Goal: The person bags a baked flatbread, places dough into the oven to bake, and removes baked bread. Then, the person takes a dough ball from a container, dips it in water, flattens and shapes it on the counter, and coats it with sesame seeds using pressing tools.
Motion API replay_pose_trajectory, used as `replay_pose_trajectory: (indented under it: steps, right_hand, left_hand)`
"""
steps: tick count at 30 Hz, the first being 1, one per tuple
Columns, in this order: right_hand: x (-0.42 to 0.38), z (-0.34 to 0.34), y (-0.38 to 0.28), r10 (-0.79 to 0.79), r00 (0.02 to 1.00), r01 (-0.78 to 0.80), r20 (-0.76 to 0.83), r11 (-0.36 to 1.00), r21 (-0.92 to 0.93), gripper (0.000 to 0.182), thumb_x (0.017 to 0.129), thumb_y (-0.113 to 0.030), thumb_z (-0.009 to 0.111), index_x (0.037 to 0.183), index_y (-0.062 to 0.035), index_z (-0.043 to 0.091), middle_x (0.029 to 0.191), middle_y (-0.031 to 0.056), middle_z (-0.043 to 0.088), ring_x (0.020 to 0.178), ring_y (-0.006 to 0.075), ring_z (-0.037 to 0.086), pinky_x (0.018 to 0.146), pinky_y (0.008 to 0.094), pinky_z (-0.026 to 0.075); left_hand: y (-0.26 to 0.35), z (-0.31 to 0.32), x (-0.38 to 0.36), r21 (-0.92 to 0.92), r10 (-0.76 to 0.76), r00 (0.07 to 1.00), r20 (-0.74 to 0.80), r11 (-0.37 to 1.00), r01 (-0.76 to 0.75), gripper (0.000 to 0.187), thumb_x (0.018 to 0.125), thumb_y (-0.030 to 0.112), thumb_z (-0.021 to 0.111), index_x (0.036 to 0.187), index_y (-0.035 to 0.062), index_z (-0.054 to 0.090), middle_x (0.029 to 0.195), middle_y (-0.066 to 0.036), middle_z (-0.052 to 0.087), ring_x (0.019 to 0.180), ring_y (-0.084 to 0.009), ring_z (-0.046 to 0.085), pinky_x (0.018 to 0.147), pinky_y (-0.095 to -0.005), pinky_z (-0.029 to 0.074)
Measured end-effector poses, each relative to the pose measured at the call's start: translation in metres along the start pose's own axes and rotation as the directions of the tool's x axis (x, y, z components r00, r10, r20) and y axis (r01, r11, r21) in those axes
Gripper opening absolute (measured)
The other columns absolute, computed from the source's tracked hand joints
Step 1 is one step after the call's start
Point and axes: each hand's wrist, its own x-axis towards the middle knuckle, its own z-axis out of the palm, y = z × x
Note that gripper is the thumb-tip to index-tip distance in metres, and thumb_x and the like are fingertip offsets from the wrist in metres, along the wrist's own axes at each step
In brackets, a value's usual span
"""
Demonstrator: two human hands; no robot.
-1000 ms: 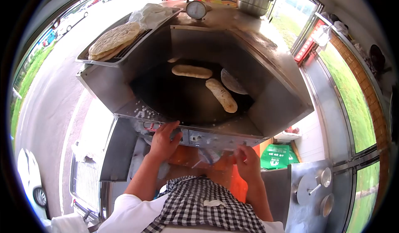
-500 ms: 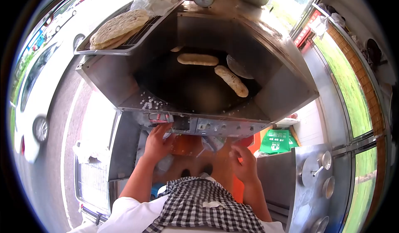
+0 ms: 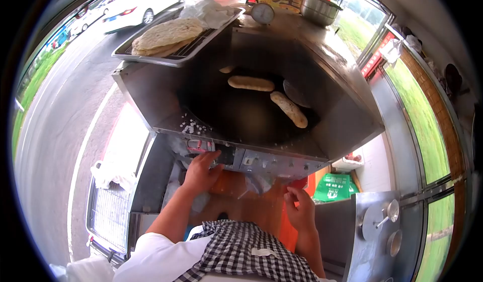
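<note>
Two long pieces of dough, one lying crosswise point(image 3: 251, 83) and one slanted point(image 3: 289, 110), rest on the dark griddle point(image 3: 236, 118) inside the metal stove. Below the stove's front edge, my left hand point(image 3: 203, 170) reaches to an opening beside a pink-and-clear item point(image 3: 199, 145); its fingertips overlap the opening, and whatever they may hold is hidden. My right hand point(image 3: 300, 209) hangs below the front panel, fingers curled, touching nothing that I can see. White bits point(image 3: 193, 127) are scattered at the griddle's front left.
Flatbreads point(image 3: 168, 36) sit on a rack tray point(image 3: 186, 57) at the stove's upper left. A dial gauge point(image 3: 262, 13) and a steel pot point(image 3: 320, 9) stand on top. At the right are a green bag point(image 3: 333, 187) and a steel counter point(image 3: 370, 201) with bowls.
The view has shifted, so the stove appears slightly lower and further right. My left hand stays at the opening. My right hand has dropped a little. The white car outside has moved further up the road.
</note>
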Motion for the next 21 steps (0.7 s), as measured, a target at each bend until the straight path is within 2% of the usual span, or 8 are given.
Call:
replay_pose_trajectory:
  steps: [6,9,12,16,19,21]
  right_hand:
    - [-0.01,-0.029,0.021,0.018,0.999,-0.018,-0.029,1.0,0.012,0.025,0.094,-0.016,0.074,0.115,-0.0024,0.071,0.102,0.016,0.073,0.091,0.0306,0.073,0.081,0.0387,0.058]
    - [-0.015,-0.045,0.03,0.017,1.0,-0.016,-0.026,1.0,0.014,0.024,0.095,-0.015,0.073,0.114,-0.0019,0.071,0.1,0.0156,0.073,0.088,0.0291,0.073,0.079,0.0385,0.058]
    - [-0.023,-0.052,0.054,0.015,0.999,-0.015,-0.034,1.0,0.008,0.022,0.096,-0.014,0.073,0.113,-0.0004,0.071,0.097,0.0144,0.073,0.083,0.027,0.071,0.075,0.0383,0.057]
    - [-0.03,-0.064,0.068,-0.026,1.0,0.026,0.0,0.999,0.024,0.02,0.096,-0.01,0.071,0.113,0.0006,0.071,0.095,0.014,0.072,0.083,0.0256,0.07,0.075,0.0374,0.056]
    - [-0.033,-0.071,0.073,-0.029,0.999,0.028,0.042,0.999,0.016,0.019,0.096,-0.008,0.07,0.113,0.0012,0.071,0.095,0.0143,0.072,0.083,0.0249,0.07,0.074,0.0366,0.056]
    - [-0.032,-0.073,0.074,-0.036,0.997,0.035,0.061,0.999,0.033,0.02,0.096,-0.008,0.07,0.114,0.0014,0.071,0.095,0.0145,0.072,0.083,0.0245,0.07,0.074,0.0359,0.055]
  left_hand:
    - [0.035,0.015,-0.006,0.0,-0.046,0.998,0.031,0.999,0.046,0.046,0.09,0.025,0.075,0.132,0.0097,0.067,0.127,-0.018,0.069,0.117,-0.0414,0.064,0.101,-0.0477,0.052]
    - [0.06,0.028,-0.01,-0.09,-0.09,0.995,0.041,0.992,0.094,0.046,0.089,0.022,0.077,0.131,0.0067,0.068,0.123,-0.021,0.069,0.112,-0.0411,0.066,0.097,-0.048,0.054]
    - [0.082,0.031,-0.014,-0.054,-0.015,0.999,0.032,0.998,0.017,0.044,0.09,0.02,0.075,0.131,0.0054,0.067,0.12,-0.021,0.068,0.109,-0.0411,0.066,0.093,-0.049,0.054]
    - [0.09,0.044,-0.03,-0.006,0.035,0.999,0.004,0.999,-0.035,0.041,0.089,0.016,0.074,0.128,0.0034,0.067,0.115,-0.02,0.068,0.106,-0.0414,0.066,0.092,-0.0489,0.054]
    - [0.099,0.049,-0.048,0.014,0.006,0.999,-0.035,1.0,-0.006,0.04,0.089,0.016,0.073,0.126,0.0024,0.067,0.113,-0.02,0.068,0.106,-0.0413,0.066,0.092,-0.0489,0.054]
    - [0.105,0.048,-0.06,0.013,-0.054,0.999,-0.003,0.998,0.054,0.041,0.09,0.018,0.073,0.127,0.0027,0.066,0.115,-0.02,0.068,0.109,-0.0408,0.066,0.095,-0.0489,0.053]
